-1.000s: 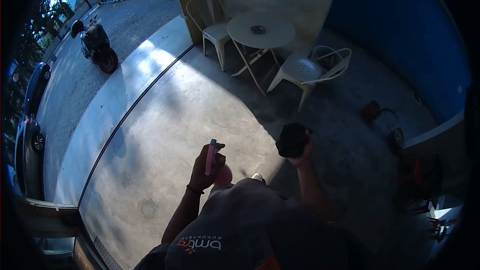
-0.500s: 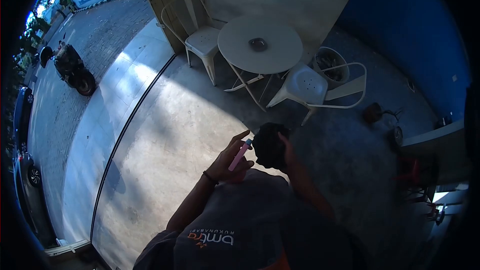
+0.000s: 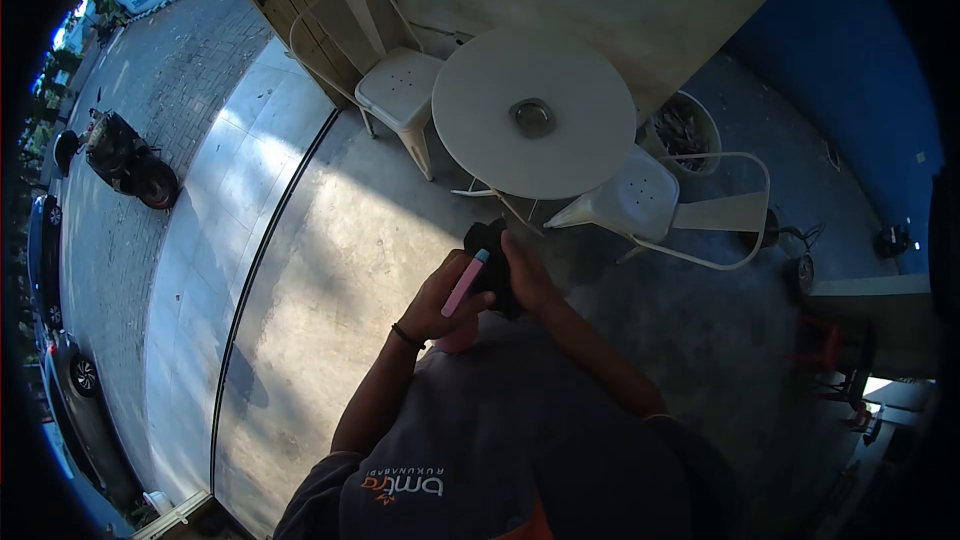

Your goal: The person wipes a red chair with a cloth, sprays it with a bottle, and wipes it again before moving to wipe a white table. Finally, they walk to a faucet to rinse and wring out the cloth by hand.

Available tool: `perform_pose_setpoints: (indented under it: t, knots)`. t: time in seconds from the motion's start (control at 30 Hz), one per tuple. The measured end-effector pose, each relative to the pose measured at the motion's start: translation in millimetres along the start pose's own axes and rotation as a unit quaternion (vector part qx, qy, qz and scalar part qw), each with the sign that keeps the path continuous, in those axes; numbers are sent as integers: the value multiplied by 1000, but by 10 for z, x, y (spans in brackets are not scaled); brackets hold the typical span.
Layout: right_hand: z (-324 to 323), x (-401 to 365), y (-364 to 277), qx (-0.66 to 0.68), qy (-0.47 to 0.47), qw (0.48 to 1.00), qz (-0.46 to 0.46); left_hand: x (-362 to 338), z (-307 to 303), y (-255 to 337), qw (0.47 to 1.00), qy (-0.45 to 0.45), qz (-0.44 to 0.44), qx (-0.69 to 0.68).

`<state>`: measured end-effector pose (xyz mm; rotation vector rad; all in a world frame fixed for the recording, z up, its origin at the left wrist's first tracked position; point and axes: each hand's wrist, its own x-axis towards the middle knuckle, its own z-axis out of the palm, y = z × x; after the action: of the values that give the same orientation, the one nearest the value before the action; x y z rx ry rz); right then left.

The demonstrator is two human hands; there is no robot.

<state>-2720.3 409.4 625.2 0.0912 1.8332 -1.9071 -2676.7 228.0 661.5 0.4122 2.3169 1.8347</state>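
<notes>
My left hand [image 3: 440,302] holds a slim pink stick-shaped device [image 3: 464,283] with a blue tip, tilted up to the right. My right hand [image 3: 527,275] grips a black bundle [image 3: 490,258] that looks like cloth or a pouch. Both hands meet in front of my chest, the pink device touching the black bundle. A dark band sits on my left wrist. My grey shirt with an orange and white logo fills the lower middle of the view.
A round white table [image 3: 480,130] with a small metal ashtray [image 3: 532,117] stands just ahead, with two white metal chairs, one on the left [image 3: 400,80] and one on the right [image 3: 650,205]. A bin [image 3: 690,130] stands by the wall. A motorbike [image 3: 125,165] and parked cars are outside to the left.
My hands have come together: the right hand brought the black bundle left to the pink device. The view has moved closer to the round table.
</notes>
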Motion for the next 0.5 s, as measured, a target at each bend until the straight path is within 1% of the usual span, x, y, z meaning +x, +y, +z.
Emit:
perform_pose_setpoints:
  t: [0.03,0.1,0.13,0.2,0.23,0.27,0.3,0.33,0.4,0.47,0.5]
  knots:
    - [-80,257,70,25,-3,1000,14,130,-45,-33,999,32,6,13]
    - [-232,807,179,80,-7,996,43,373,-175,26,998,49,-28,41]
    - [-338,1037,-7,172,-8,979,112,533,-247,73,996,60,-42,56]
    - [-761,1777,264,158,94,971,154,808,-339,126,991,104,-78,44]
    - [-964,2080,386,140,160,965,152,900,-383,153,987,124,-99,37]
    - [-1179,2396,533,121,226,955,149,995,-493,208,980,103,-152,78]
    - [-1467,2821,892,101,237,956,144,1079,-546,203,977,118,-155,87]
    - [-1705,3136,1165,80,247,955,141,1104,-578,131,974,139,-164,65]
    - [-1958,3492,1169,92,235,948,192,1210,-640,57,968,167,-184,47]
    - [-2030,3662,1147,101,229,939,235,1337,-670,59,961,185,-202,49]
    - [-2043,3748,1095,106,229,935,250,1435,-696,66,961,180,-208,42]
